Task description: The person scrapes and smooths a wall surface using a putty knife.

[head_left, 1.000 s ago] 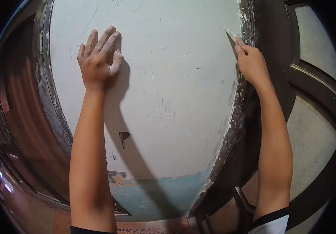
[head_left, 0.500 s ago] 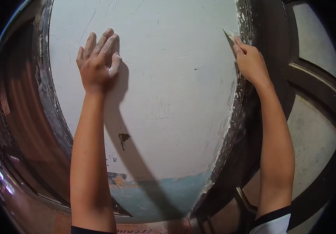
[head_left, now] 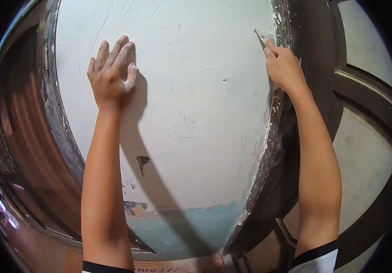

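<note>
Right hand [head_left: 284, 68] kept its grip closed on the scraper [head_left: 263, 36] at one o'clock; left hand [head_left: 109, 75] lay open (dusty) on the wall [head_left: 196, 113] at ten. Tilted steeply, the blade might gouge it

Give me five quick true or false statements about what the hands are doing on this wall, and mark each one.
1. The left hand lies flat and open on the white wall. True.
2. The right hand holds a paintbrush. False: it holds a scraper.
3. The scraper meets the wall beside the dark frame. True.
4. The teal paint is at the top of the wall. False: it is at the bottom.
5. Both hands grip the scraper. False: only the right hand does.
</note>
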The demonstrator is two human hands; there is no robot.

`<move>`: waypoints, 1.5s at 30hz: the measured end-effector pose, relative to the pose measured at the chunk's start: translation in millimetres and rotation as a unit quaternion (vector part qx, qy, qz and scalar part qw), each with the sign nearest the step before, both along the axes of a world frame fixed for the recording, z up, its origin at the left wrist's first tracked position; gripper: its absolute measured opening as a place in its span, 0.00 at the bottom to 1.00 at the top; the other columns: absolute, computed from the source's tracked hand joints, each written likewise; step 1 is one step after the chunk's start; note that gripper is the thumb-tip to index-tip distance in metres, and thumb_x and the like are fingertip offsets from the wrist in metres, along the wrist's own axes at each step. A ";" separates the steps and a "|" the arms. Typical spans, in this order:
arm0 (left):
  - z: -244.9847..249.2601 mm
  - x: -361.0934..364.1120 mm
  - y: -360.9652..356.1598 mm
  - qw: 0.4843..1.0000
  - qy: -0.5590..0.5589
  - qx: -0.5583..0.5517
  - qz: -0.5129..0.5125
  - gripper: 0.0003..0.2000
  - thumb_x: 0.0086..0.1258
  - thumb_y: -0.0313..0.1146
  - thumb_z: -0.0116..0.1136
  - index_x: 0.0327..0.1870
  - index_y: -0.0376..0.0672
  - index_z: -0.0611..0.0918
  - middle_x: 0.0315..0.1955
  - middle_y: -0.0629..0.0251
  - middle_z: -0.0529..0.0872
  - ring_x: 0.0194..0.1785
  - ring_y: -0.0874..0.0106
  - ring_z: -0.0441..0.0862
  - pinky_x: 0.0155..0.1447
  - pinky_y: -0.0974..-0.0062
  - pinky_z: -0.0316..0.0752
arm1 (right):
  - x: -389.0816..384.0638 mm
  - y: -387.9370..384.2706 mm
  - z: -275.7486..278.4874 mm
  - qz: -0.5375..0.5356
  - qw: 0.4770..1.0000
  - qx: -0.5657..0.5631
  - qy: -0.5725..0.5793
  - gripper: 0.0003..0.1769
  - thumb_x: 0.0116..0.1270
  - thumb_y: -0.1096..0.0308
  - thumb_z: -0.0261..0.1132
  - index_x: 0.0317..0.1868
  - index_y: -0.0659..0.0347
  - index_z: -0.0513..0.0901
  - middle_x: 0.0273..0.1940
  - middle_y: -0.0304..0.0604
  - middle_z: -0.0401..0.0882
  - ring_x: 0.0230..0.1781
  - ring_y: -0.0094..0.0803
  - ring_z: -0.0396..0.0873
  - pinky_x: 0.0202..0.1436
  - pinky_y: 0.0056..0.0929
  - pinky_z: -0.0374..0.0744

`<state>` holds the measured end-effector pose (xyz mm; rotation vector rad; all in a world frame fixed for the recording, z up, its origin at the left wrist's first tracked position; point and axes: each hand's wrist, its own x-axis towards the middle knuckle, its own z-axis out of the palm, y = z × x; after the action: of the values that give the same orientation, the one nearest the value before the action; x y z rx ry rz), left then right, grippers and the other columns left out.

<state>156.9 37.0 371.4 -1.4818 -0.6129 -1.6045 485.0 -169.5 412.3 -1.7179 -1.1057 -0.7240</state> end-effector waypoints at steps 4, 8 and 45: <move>1.9 -0.1 -2.8 1.000 0.011 0.002 -0.007 0.27 0.67 0.36 0.57 0.70 0.63 0.83 0.75 0.82 0.78 0.82 0.60 0.66 0.85 0.46 0.51 | -0.1 -8.5 -5.7 -0.004 1.000 -0.010 0.008 0.26 0.81 0.52 0.56 0.74 0.45 0.78 0.64 0.58 0.83 0.67 0.57 0.79 0.72 0.42 0.75; 1.2 0.6 0.2 1.000 0.002 -0.001 -0.013 0.27 0.66 0.38 0.59 0.69 0.66 0.83 0.74 0.85 0.78 0.82 0.61 0.66 0.84 0.46 0.53 | 3.1 -1.4 3.7 -0.003 1.000 -0.015 -0.004 0.25 0.81 0.54 0.55 0.74 0.47 0.78 0.61 0.61 0.84 0.64 0.61 0.80 0.70 0.48 0.76; 1.6 0.9 -1.6 1.000 -0.004 0.003 -0.021 0.26 0.66 0.39 0.61 0.68 0.65 0.84 0.73 0.86 0.79 0.82 0.62 0.66 0.84 0.46 0.53 | 1.3 -7.0 -4.3 -0.014 0.999 -0.040 -0.004 0.25 0.82 0.53 0.53 0.75 0.43 0.78 0.61 0.60 0.85 0.65 0.62 0.80 0.68 0.54 0.77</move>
<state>157.8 35.3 373.0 -1.4936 -0.5847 -1.6447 486.3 -176.5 408.1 -1.8029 -1.1300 -0.7130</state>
